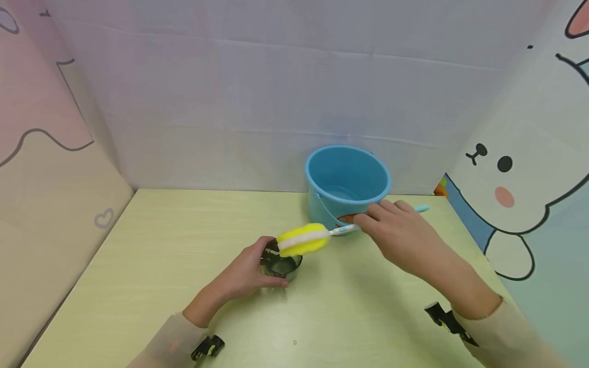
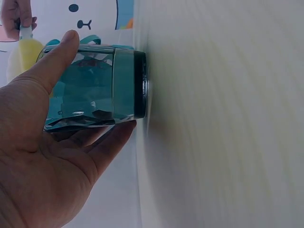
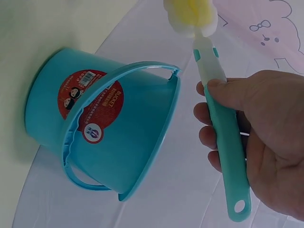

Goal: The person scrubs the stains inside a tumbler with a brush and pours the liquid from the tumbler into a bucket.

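My left hand (image 1: 241, 273) holds a clear faceted drinking glass (image 1: 282, 267), thumb on one side and fingers on the other. The glass (image 2: 88, 90) is upright, its base at the tabletop; whether it touches cannot be told. My right hand (image 1: 405, 243) grips the teal handle (image 3: 225, 142) of a sponge bottle brush (image 1: 303, 240), with fingers curled round it. The yellow-and-white sponge head (image 3: 190, 14) is over the mouth of the glass in the head view, hiding part of the rim. How far it reaches in is unclear.
Behind the brush stands a light blue bucket (image 1: 338, 191) near the table's back edge, its handle (image 3: 118, 73) hanging down at the front. The pale wooden table (image 1: 152, 245) is bordered by cloth walls, with a cartoon bear print (image 1: 520, 168) on the right.
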`<state>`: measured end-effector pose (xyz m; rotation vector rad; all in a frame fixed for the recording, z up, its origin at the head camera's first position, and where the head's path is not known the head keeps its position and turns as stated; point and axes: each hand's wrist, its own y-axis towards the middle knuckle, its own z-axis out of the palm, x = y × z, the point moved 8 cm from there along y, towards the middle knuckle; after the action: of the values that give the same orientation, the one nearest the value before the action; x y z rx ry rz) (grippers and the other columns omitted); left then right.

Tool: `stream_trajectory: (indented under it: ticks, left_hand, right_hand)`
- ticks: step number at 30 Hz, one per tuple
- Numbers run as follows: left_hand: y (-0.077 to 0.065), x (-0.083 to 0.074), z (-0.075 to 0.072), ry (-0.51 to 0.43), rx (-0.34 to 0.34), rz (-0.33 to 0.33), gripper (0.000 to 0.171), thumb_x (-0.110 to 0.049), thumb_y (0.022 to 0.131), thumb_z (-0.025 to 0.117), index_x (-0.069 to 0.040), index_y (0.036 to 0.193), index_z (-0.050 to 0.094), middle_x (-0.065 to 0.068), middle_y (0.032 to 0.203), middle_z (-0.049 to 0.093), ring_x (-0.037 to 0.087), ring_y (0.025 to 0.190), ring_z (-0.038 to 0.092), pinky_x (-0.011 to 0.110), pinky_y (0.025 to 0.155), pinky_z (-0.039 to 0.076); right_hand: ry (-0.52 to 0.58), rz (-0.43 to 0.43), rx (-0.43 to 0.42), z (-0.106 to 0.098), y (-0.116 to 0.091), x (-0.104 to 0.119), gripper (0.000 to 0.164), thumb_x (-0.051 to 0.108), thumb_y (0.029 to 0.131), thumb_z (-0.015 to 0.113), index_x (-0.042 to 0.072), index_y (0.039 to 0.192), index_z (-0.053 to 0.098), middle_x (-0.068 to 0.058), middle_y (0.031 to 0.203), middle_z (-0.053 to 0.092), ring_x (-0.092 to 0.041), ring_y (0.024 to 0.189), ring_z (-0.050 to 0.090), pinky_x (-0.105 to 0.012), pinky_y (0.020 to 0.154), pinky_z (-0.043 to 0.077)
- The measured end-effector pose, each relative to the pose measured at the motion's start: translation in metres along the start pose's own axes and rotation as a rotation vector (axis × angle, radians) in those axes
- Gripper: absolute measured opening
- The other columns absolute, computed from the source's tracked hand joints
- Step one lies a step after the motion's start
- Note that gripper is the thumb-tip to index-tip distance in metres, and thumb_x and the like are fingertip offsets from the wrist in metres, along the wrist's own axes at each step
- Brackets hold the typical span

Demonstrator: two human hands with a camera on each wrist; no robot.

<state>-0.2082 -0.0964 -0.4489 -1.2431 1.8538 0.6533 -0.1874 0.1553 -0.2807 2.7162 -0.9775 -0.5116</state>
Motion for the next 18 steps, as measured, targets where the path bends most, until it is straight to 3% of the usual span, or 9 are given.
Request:
stream_trajectory:
  ticks: [5,18]
  left_hand:
    - [0.002,-0.003,0.002,-0.005,0.003,-0.004,0.101,-0.034,0.073,0.101,-0.011,0.153,0.045,0.003,0.142,0.061,0.023,0.130,0.058,0.050,0.112,0.047]
    - [0.007,-0.008,0.012,-0.009,0.033,0.031,0.099,-0.036,0.074,0.100,-0.011,0.153,0.045,0.002,0.141,0.061,0.021,0.128,0.059,0.049,0.112,0.047]
  right_hand:
    - [-0.051,-0.024,0.032,-0.004,0.008,0.003,0.030,0.006,0.087,0.088,0.011,0.112,0.071,-0.006,0.093,0.064,-0.026,0.084,0.059,-0.039,0.071,0.048]
    - [-0.174,-0.139,0.097,-0.007,0.029,0.015,0.026,0.015,0.090,0.088,0.013,0.110,0.071,-0.005,0.093,0.061,-0.026,0.086,0.053,-0.038,0.077,0.043]
